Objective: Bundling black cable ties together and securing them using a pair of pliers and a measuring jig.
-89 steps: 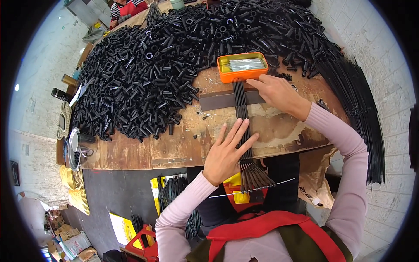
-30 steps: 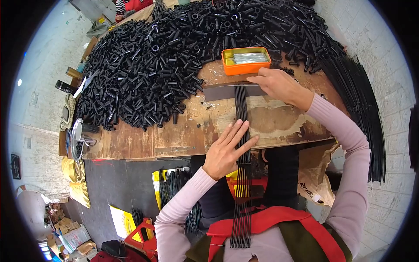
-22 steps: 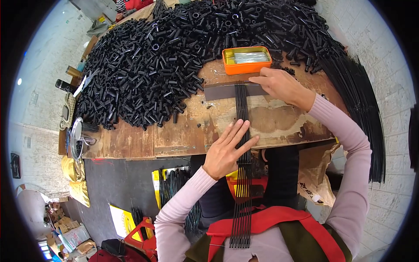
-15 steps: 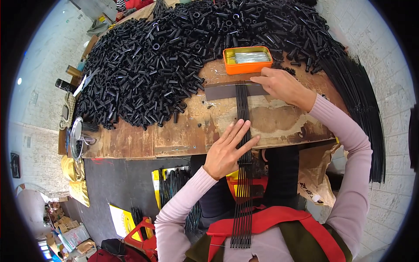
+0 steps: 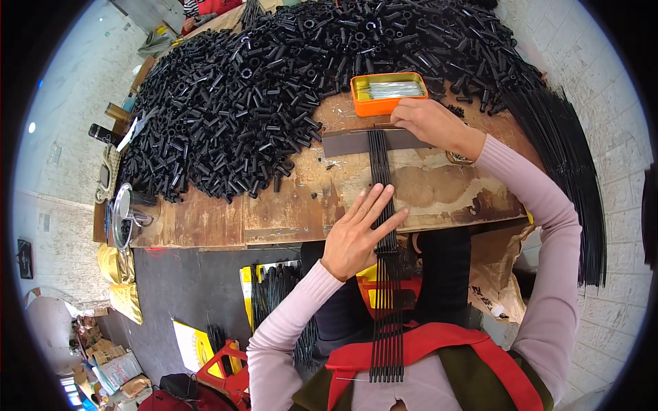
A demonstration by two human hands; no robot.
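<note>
A row of long thin black rods point(image 5: 380, 161) lies side by side, running from a dark flat strip point(image 5: 346, 142) over the table's front edge down toward my lap. My left hand point(image 5: 358, 229) rests flat on these rods near the edge, its fingers stretched and spread. At their far ends my right hand point(image 5: 425, 123) is closed in a pinch on what looks like a thin metal pin point(image 5: 385, 125), lying crosswise to the rods. Another thin pin point(image 5: 351, 379) sticks out leftward from the rods' lower ends. Just beyond my right hand stands an orange tin point(image 5: 375, 107) of silvery pins.
A large heap of short black tubes point(image 5: 233, 103) covers the back and left of the wooden table point(image 5: 205, 222). Long black rods point(image 5: 572, 164) hang off its right side. A clear cup point(image 5: 140, 205) stands at the left edge. Below are a red stool point(image 5: 223, 366) and bundled rods point(image 5: 271, 294).
My right hand has moved slightly up and left, its fingers now drawn together at the rods' far ends. The rods' lower ends have shifted a little right and up. My left hand stays put.
</note>
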